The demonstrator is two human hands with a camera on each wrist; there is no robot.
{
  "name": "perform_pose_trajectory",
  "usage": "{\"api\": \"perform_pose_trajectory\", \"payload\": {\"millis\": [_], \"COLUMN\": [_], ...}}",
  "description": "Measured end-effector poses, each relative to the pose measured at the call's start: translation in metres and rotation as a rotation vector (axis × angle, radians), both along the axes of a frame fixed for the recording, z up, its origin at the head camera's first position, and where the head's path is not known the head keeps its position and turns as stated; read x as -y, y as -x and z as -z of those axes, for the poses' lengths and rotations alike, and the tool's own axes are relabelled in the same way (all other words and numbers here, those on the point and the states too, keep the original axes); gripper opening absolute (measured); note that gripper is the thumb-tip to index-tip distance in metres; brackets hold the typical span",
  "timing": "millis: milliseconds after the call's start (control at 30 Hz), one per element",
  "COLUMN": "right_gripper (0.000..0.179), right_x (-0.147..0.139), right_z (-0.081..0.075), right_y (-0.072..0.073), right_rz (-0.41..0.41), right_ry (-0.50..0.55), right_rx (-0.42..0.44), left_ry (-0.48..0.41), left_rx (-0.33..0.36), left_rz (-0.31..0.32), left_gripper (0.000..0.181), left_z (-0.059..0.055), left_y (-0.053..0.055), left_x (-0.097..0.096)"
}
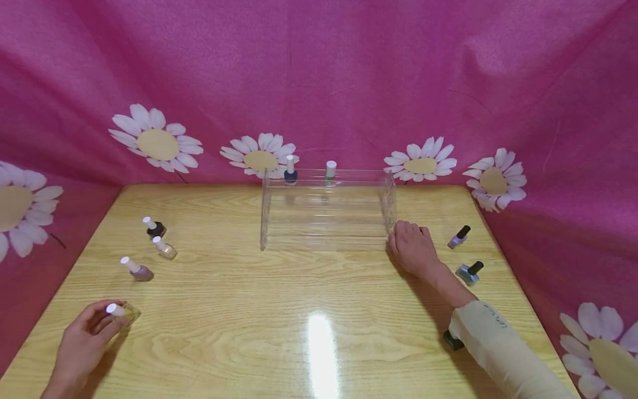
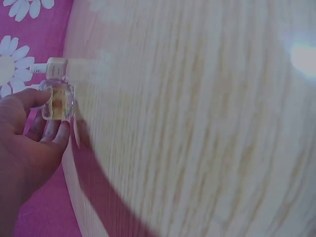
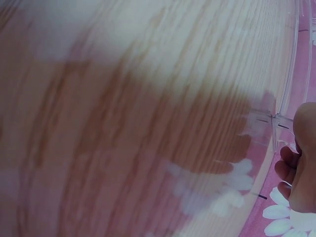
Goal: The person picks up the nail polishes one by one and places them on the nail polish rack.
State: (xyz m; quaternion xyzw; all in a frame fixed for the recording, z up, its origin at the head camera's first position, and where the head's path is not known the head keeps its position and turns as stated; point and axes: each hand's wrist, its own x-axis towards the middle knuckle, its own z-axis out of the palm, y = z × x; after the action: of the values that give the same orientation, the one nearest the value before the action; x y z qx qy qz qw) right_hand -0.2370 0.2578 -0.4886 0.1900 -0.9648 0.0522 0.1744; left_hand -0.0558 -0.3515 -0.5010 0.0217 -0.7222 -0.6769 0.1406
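My left hand (image 1: 82,346) pinches a nail polish bottle (image 1: 130,313) of clear yellow with a white cap, at the table's left front. In the left wrist view, thumb and fingers are on either side of its glass (image 2: 58,102). A clear tiered rack (image 1: 264,221) stands at the back middle. At its right side panel, my right hand (image 1: 413,248) grips the front edge with curled fingers; the exact hold is partly hidden. A dark blue nail polish (image 1: 291,176) and a green one with a white cap (image 1: 331,169) stand on the rack's top tier.
Left of the rack are a black polish (image 1: 157,229), a cream polish (image 1: 167,251) and a mauve polish (image 1: 142,272). On the right stand a lilac polish (image 1: 456,240) and a blue-grey polish (image 1: 467,274). A pink daisy cloth (image 1: 339,83) surrounds the wooden table (image 1: 239,332).
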Motion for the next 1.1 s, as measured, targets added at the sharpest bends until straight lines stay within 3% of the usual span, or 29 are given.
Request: {"api": "perform_pose_trajectory", "payload": {"millis": [200, 400, 567, 700, 833, 1067, 1100], "right_gripper": [0.022, 0.022, 0.022, 0.021, 0.021, 0.021, 0.02], "right_x": [-0.001, -0.001, -0.002, -0.002, -0.001, -0.001, -0.001], "right_z": [0.0, -0.001, -0.001, 0.0, 0.0, 0.001, 0.001], "right_y": [0.0, -0.001, -0.001, 0.0, 0.0, 0.001, 0.0], "right_rz": [0.003, 0.01, 0.009, 0.005, 0.0, -0.001, -0.001], "right_ry": [-0.001, 0.002, 0.0, 0.006, 0.016, 0.012, 0.01], "right_rx": [0.02, 0.026, 0.024, 0.009, 0.003, -0.027, -0.033], "left_ry": [-0.027, 0.088, 0.141, 0.146, 0.234, 0.23, 0.269], "left_rx": [-0.049, -0.068, -0.078, -0.076, -0.072, -0.106, -0.099], "left_rz": [-0.018, -0.005, 0.029, 0.082, 0.095, 0.185, 0.182], "left_gripper": [0.042, 0.04, 0.037, 0.036, 0.034, 0.037, 0.038], "left_z": [-0.006, -0.02, -0.033, -0.037, -0.041, -0.049, -0.052], "left_y": [0.004, 0.015, 0.03, 0.042, 0.054, 0.079, 0.083], "left_x": [-0.008, -0.024, -0.039, -0.05, -0.062, -0.086, -0.089]}}
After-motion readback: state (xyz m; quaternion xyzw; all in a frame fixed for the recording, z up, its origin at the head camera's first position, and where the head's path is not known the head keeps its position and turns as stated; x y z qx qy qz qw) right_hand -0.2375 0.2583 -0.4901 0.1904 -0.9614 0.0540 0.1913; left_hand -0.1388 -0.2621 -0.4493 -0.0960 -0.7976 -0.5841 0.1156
